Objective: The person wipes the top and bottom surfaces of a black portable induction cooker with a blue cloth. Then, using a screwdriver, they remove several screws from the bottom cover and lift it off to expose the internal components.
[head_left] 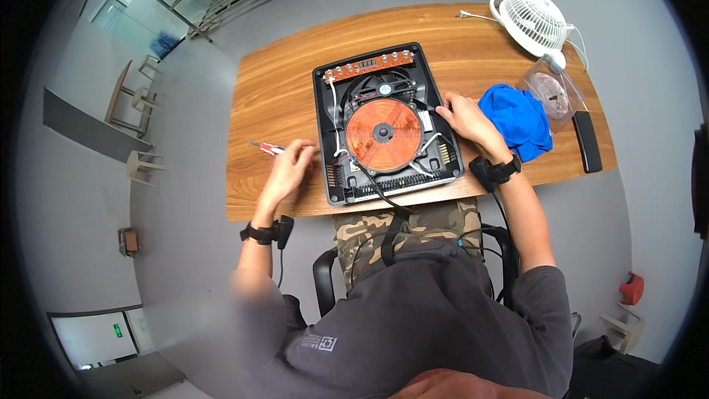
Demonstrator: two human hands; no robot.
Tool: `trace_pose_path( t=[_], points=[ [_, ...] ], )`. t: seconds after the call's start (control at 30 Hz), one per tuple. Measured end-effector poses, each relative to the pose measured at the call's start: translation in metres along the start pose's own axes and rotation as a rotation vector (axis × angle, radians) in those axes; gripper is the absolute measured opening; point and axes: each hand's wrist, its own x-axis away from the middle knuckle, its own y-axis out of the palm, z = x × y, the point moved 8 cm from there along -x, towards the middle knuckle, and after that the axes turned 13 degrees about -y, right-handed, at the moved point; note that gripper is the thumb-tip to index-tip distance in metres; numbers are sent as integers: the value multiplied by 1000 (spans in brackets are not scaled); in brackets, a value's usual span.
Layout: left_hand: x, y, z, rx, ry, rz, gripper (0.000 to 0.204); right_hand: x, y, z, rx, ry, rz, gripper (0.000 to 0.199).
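An opened induction cooker (436, 170) lies on the wooden table in front of me, its inside facing up. A round copper coil (369, 144) fills its middle, and a button board (369, 66) runs along the far end. My right hand (473, 121) grips the cooker's right rim, thumb over the edge. On the other side, my left hand (292, 168) is just off the left rim with its fingers apart and nothing seen in them. A small screwdriver (269, 148) with a red and white handle lies beside that hand, partly hidden by it.
Right of the cooker lie a crumpled blue cloth (517, 122), a transparent container (550, 96) and a black bar-shaped object (587, 142). A white fan (533, 21) with its cord stands at the far right. The table's near edge (295, 217) is close to my lap.
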Motion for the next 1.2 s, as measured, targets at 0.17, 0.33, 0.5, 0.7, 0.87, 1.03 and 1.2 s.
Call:
trace_pose_path(
  t=[0.17, 0.33, 0.5, 0.7, 0.87, 1.03, 1.2],
  points=[
    [-1, -45, 4, -563, 145, 154, 39, 0, 0, 2, 6, 15, -24, 29],
    [-5, -49, -10, -659, 175, 95, 44, 1, 2, 4, -2, -4, -8, 29],
    [-17, -46, -21, -690, 242, 105, 43, 0, 4, 4, -3, 0, -7, 29],
    [-20, -41, -8, -797, 244, 90, 41, 2, 2, 5, 28, 18, -23, 29],
    [-19, -46, -8, -808, 268, 98, 42, 2, 2, 2, 28, -27, 1, 29],
    [-19, -47, 1, -844, 248, 109, 38, 2, 3, 2, 26, -16, -16, 29],
    [-7, -77, 36, -741, 332, 241, 41, 2, 3, -2, 56, -22, -13, 29]
  ],
)
